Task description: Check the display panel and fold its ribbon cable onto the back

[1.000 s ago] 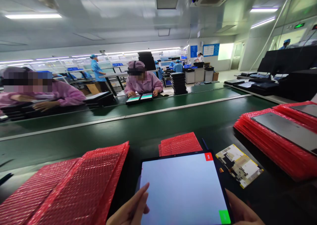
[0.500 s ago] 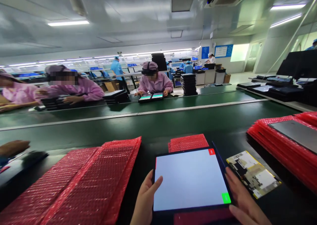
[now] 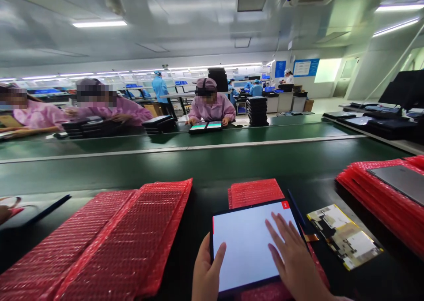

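A tablet (image 3: 245,243) with a lit white screen lies on a red bubble-wrap bag (image 3: 253,190) in front of me. My left hand (image 3: 206,274) grips its left edge, thumb resting on the screen. My right hand (image 3: 293,257) lies flat on the right part of the screen with its fingers spread, covering the lower right corner. A small red square shows at the screen's top right corner.
A stack of red bubble-wrap bags (image 3: 109,243) lies at my left, and another stack (image 3: 374,195) with a grey tablet (image 3: 399,182) at my right. A circuit board (image 3: 344,237) sits beside the tablet. A green conveyor belt (image 3: 205,159) runs across; people in pink coats work beyond it.
My right hand has moved from the tablet's right edge onto the screen, covering the green square. The view has shifted a little, and the tablet sits lower in the picture.
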{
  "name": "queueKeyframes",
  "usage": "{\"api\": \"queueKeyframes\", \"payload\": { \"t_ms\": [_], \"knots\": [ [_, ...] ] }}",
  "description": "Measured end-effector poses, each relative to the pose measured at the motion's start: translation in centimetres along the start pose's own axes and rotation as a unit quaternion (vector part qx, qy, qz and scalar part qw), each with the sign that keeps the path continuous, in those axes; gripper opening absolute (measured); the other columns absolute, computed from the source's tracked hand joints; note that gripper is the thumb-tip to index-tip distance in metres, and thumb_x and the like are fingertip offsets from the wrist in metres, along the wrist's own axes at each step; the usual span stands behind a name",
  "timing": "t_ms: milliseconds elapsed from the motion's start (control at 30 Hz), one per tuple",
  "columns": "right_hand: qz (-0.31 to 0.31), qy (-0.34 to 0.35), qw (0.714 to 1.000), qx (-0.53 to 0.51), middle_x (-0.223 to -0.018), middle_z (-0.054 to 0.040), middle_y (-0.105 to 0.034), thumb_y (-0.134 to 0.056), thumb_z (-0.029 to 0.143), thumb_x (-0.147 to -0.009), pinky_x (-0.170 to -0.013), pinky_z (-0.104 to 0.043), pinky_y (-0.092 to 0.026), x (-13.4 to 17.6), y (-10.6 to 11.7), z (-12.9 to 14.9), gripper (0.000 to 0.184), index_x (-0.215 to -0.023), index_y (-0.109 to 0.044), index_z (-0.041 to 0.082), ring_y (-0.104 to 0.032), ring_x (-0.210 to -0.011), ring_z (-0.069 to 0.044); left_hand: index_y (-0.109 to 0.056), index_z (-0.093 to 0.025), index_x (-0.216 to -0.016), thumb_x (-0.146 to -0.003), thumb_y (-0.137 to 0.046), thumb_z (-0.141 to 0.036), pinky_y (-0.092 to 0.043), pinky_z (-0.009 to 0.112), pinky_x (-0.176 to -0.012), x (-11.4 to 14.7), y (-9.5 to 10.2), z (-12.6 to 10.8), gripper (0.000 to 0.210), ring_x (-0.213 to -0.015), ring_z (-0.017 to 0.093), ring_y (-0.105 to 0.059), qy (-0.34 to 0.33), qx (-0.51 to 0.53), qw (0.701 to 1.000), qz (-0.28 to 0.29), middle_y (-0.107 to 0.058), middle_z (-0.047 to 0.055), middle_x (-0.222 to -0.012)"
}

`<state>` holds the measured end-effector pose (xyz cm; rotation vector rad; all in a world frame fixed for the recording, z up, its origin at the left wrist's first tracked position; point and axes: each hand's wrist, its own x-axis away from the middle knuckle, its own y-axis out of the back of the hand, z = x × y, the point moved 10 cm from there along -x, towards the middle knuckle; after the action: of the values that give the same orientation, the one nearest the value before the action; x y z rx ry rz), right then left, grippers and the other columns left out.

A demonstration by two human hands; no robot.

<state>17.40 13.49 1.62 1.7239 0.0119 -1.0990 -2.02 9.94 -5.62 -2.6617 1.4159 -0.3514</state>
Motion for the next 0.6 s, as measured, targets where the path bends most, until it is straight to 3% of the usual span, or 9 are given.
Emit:
{"api": "queueKeyframes", "payload": {
  "t_ms": [67, 133, 200, 267, 367, 433, 500, 600],
  "knots": [
    [-0.008, 0.027, 1.0, 0.007, -0.139, -0.0223, -0.05, -0.036, 0.009, -0.095, -0.083, -0.055, -0.059, 1.5, 0.8, -0.1, 0.044, -0.136, -0.052, 0.007, -0.05, -0.126, -0.038, -0.061, -0.016, -0.12, -0.066, -0.081, -0.049, -0.055, 0.044, -0.095, -0.1, 0.3, -0.1, 0.067, -0.11, 0.035, -0.067, -0.008, -0.011, 1.0, -0.013, -0.074, 0.012, -0.115],
    [-0.006, 0.105, 0.994, -0.043, -0.131, -0.014, -0.061, -0.038, 0.001, -0.087, -0.088, -0.042, -0.059, 3.1, 1.9, 0.7, 0.049, -0.131, -0.057, 0.012, -0.057, -0.121, -0.03, -0.064, -0.016, -0.117, -0.064, -0.081, -0.051, -0.053, 0.043, -0.098, -0.2, 0.7, -0.4, 0.065, -0.114, 0.036, -0.065, -0.025, -0.03, 0.999, -0.03, -0.074, 0.012, -0.117],
    [-0.012, 0.117, 0.988, -0.097, -0.121, -0.0044, -0.068, -0.041, 0.002, -0.085, -0.091, -0.028, -0.057, 4.4, 3.2, -0.6, 0.049, -0.128, -0.057, 0.019, -0.065, -0.111, -0.02, -0.065, -0.018, -0.117, -0.066, -0.08, -0.052, -0.051, 0.042, -0.101, -0.3, 0.9, -0.6, 0.064, -0.119, 0.035, -0.062, -0.035, -0.041, 0.998, -0.035, -0.073, 0.011, -0.118],
    [-0.025, 0.035, 0.994, -0.104, -0.117, -0.0027, -0.07, -0.045, 0.009, -0.09, -0.088, -0.025, -0.058, 5.1, 4.2, -5.3, 0.043, -0.13, -0.054, 0.021, -0.068, -0.104, -0.019, -0.063, -0.019, -0.121, -0.069, -0.077, -0.053, -0.048, 0.042, -0.105, -0.4, 0.9, -0.3, 0.063, -0.123, 0.035, -0.059, -0.031, -0.045, 0.998, -0.028, -0.073, 0.01, -0.119],
    [-0.058, -0.114, 0.991, -0.047, -0.109, -0.0132, -0.071, -0.045, 0.017, -0.098, -0.079, -0.041, -0.061, 6.3, 5.3, -14.7, 0.028, -0.122, -0.058, 0.017, -0.07, -0.095, -0.029, -0.06, -0.02, -0.125, -0.072, -0.074, -0.057, -0.043, 0.043, -0.11, -0.5, 0.8, 0.2, 0.066, -0.129, 0.034, -0.055, -0.011, -0.043, 0.999, -0.013, -0.071, 0.009, -0.122],
    [-0.047, -0.162, 0.985, -0.03, -0.103, -0.0178, -0.072, -0.043, 0.023, -0.098, -0.074, -0.048, -0.062, 6.9, 4.8, -19.4, 0.026, -0.112, -0.063, 0.013, -0.071, -0.088, -0.034, -0.06, -0.021, -0.125, -0.072, -0.073, -0.059, -0.039, 0.044, -0.113, -0.5, 0.9, 0.2, 0.067, -0.129, 0.033, -0.054, -0.007, -0.042, 0.999, -0.019, -0.07, 0.008, -0.124],
    [-0.012, -0.172, 0.984, -0.041, -0.103, -0.0165, -0.072, -0.041, 0.024, -0.097, -0.077, -0.049, -0.062, 7.4, 3.4, -22.0, 0.029, -0.105, -0.067, 0.014, -0.071, -0.091, -0.032, -0.063, -0.021, -0.123, -0.072, -0.073, -0.058, -0.041, 0.045, -0.111, -0.4, 1.1, -0.3, 0.064, -0.127, 0.034, -0.056, -0.01, -0.047, 0.998, -0.03, -0.072, 0.007, -0.12],
    [0.039, -0.167, 0.983, -0.069, -0.114, -0.0132, -0.07, -0.038, 0.02, -0.094, -0.09, -0.046, -0.058, 8.0, 1.2, -22.6, 0.035, -0.107, -0.07, 0.017, -0.067, -0.104, -0.028, -0.067, -0.02, -0.117, -0.069, -0.078, -0.052, -0.049, 0.044, -0.104, -0.3, 0.8, -0.9, 0.058, -0.124, 0.036, -0.058, -0.002, -0.052, 0.999, -0.017, -0.076, 0.006, -0.11]
  ]
}}
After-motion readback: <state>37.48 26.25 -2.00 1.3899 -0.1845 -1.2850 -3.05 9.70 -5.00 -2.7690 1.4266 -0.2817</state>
